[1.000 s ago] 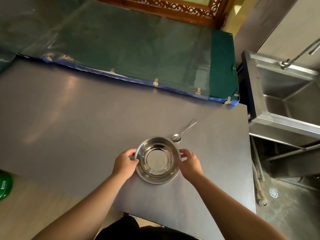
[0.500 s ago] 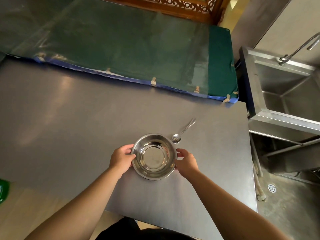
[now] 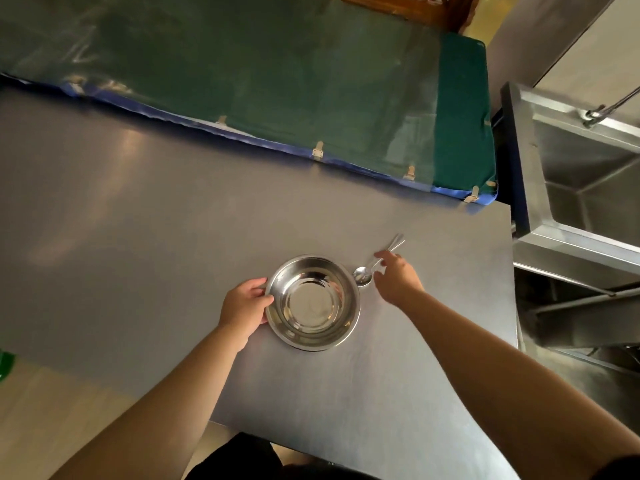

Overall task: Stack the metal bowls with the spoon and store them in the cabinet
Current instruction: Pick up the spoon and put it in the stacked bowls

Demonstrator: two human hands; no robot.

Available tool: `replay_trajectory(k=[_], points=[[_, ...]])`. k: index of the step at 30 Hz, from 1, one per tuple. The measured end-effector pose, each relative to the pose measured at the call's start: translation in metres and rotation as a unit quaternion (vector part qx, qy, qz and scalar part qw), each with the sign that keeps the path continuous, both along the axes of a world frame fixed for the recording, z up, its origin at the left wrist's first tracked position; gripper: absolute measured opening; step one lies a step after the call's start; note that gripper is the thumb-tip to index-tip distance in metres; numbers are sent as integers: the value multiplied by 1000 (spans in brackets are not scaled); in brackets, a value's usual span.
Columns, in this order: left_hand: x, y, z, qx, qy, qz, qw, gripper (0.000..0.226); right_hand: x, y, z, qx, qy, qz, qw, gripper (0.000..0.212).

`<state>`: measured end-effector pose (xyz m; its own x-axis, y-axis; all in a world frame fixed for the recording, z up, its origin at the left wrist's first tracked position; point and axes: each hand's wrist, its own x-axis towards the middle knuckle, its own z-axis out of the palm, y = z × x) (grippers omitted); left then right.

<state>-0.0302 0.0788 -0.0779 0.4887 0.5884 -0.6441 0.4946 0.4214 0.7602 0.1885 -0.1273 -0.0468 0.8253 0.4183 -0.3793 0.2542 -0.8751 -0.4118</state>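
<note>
The bowls [image 3: 312,303] are sitting nested and upright on the grey desk [image 3: 138,220], near its front edge and toward its right side. The left hand [image 3: 244,306] is gripping the stack at its left rim, thumb hooked over the edge and fingers curled against the outer wall. The spoon [image 3: 375,263] is lying flat on the desk just beside the bowls' upper right rim, its scoop nearest the bowls and its handle pointing away to the upper right. The right hand [image 3: 396,277] is hovering over the handle with its grip loosely open, fingers spread and holding nothing; whether a fingertip is touching the handle cannot be told. Beyond the desk a green mat [image 3: 242,81] is lying, and a steel sink [image 3: 581,174] is standing off to the right.
</note>
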Motion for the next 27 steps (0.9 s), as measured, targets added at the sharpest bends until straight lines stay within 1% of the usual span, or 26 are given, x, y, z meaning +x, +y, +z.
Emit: replay_trajectory(k=[3, 6, 9, 11, 14, 17, 20, 23, 27], points=[[-1, -3, -2, -37, -8, 35, 999, 42, 18, 4, -4, -46, -13, 29, 998, 50], [-2, -3, -4, -72, -1, 35, 997, 31, 25, 8, -11, -124, -50, 119, 984, 51], [-2, -4, -4, -94, 15, 27, 995, 20, 30, 10, -18, -181, -77, 192, 961, 41], [-2, -3, -6, -85, 19, 17, 996, 19, 31, 12, -22, -196, -90, 207, 954, 31], [0, -1, -7, -56, 26, -4, 998, 14, 31, 16, -23, -206, -128, 225, 944, 26], [1, 1, -6, -63, 16, -31, 997, 15, 32, 14, -20, -236, -178, 255, 921, 25], [2, 3, -5, -85, 17, -61, 994, 26, 31, 9, -16, -260, -197, 265, 907, 25], [5, 4, -4, -115, 19, -62, 991, 32, 29, 3, -8, -258, -189, 243, 916, 25], [10, 4, -3, -128, 19, -61, 990, 34, 25, -3, 9, -203, -150, 171, 952, 16]])
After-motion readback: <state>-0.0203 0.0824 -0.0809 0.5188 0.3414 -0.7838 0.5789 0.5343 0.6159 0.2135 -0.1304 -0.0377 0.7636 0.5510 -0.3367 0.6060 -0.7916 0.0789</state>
